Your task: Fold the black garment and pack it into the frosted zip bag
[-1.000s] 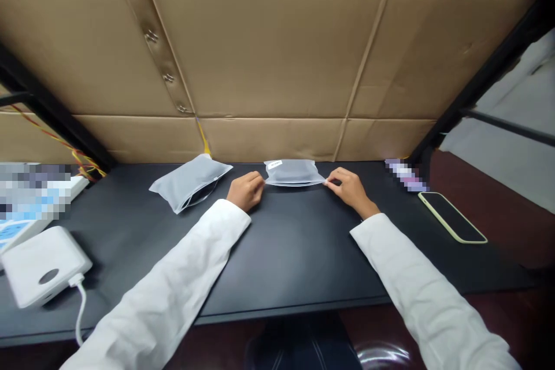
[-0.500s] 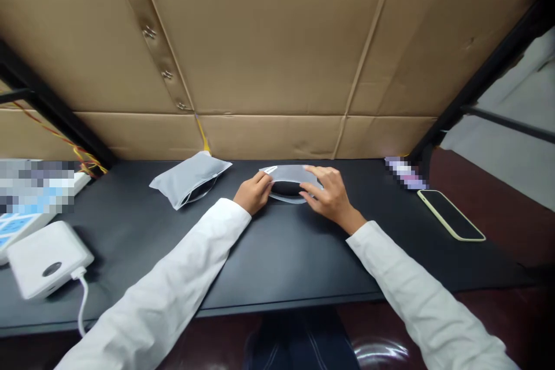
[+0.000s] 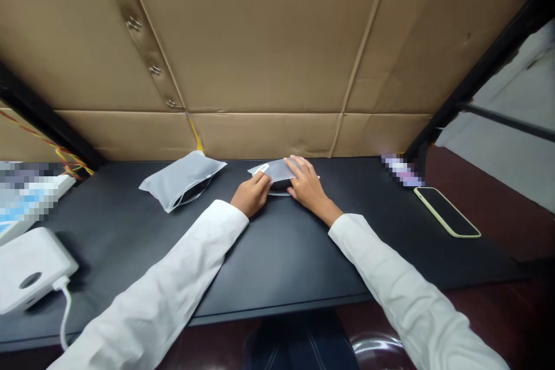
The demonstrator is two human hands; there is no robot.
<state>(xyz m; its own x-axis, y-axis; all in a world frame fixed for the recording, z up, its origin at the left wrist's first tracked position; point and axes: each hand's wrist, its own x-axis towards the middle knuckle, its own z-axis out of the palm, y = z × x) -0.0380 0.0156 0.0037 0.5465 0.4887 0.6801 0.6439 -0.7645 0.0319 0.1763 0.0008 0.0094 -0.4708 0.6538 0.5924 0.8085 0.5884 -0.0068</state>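
Observation:
A frosted plastic zip bag [image 3: 277, 170] lies on the black table in front of me, its mouth parted toward me and dark inside. My left hand [image 3: 252, 193] is closed on the left corner of that mouth, beside a small white label. On the bag's right side rests my right hand [image 3: 307, 186], fingers over the top layer and thumb at the mouth's edge. To the left, a second frosted zip bag [image 3: 182, 178] lies puffed up with its mouth gaping; a slider shows on its edge.
A white box-shaped device [image 3: 37, 269] with a cable stands at the left, near a white power strip [image 3: 32, 199]. A phone in a pale green case [image 3: 448, 212] and a blurred purple packet [image 3: 402, 170] lie at the right. A cardboard wall [image 3: 264, 58] closes the back.
My right hand has moved left and closed in over the bag, nearer my left hand. The bag's mouth has narrowed. The view has shifted slightly.

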